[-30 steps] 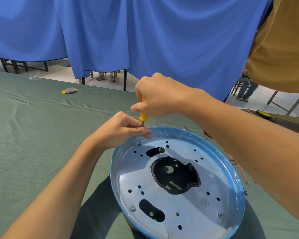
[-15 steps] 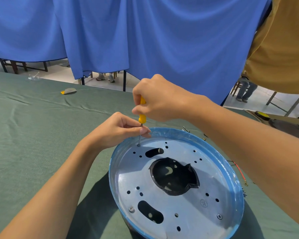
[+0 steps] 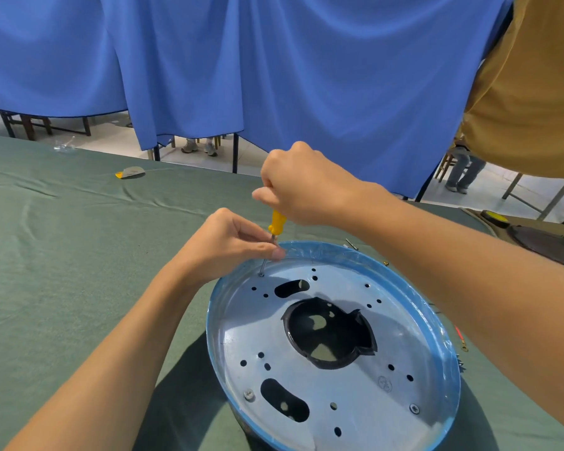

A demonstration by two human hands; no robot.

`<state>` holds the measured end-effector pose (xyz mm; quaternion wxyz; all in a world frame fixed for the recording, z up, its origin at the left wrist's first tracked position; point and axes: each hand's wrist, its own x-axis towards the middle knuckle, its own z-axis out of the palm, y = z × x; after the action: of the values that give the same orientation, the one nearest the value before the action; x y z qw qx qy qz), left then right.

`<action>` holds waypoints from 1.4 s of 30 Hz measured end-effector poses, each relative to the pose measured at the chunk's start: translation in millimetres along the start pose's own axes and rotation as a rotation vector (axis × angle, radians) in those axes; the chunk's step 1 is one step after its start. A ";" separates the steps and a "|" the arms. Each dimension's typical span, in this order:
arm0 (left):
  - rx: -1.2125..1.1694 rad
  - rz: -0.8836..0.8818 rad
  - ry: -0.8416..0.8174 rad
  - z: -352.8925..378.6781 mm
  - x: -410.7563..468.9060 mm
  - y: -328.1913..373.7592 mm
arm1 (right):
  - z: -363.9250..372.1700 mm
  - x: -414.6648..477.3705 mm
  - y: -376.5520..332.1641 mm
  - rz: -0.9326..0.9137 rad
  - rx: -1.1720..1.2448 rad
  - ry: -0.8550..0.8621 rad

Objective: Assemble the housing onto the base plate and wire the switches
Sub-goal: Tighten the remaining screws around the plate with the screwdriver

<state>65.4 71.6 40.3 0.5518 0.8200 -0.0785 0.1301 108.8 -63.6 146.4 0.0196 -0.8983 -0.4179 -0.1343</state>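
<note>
Green cloth [image 3: 62, 255] lies under the round plate [image 3: 339, 402] while the right hand [image 3: 306, 183] wraps the yellow screwdriver [image 3: 276, 222], the left hand [image 3: 228, 245] pinching its shaft just below, tip on a screw [image 3: 261, 274] beneath; holding it square should prevent slipping.

Only one view exists, from the person's head. It faces forward and down onto the desk [image 3: 62, 271], close above the plate [image 3: 355, 385].

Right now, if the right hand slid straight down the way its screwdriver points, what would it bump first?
Probably the left hand, whose fingers pinch the screwdriver shaft just below the right hand. Under them, the tip sits on a screw in the base plate.
</note>
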 end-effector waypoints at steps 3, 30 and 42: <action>-0.011 0.005 -0.058 -1.8 -0.7 0.0 | -0.9 -1.0 2.5 -0.029 0.055 -0.045; -0.001 -0.046 -0.130 -5.1 -2.7 3.6 | -13.7 4.7 -4.2 -0.117 0.012 -0.096; 0.016 -0.045 -0.111 -6.8 -2.6 3.5 | -10.6 3.5 -6.5 -0.106 -0.053 -0.044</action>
<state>61.1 76.6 45.0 0.5427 0.8320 -0.0895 0.0724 103.7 -58.2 157.0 -0.0203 -0.8777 -0.4617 -0.1265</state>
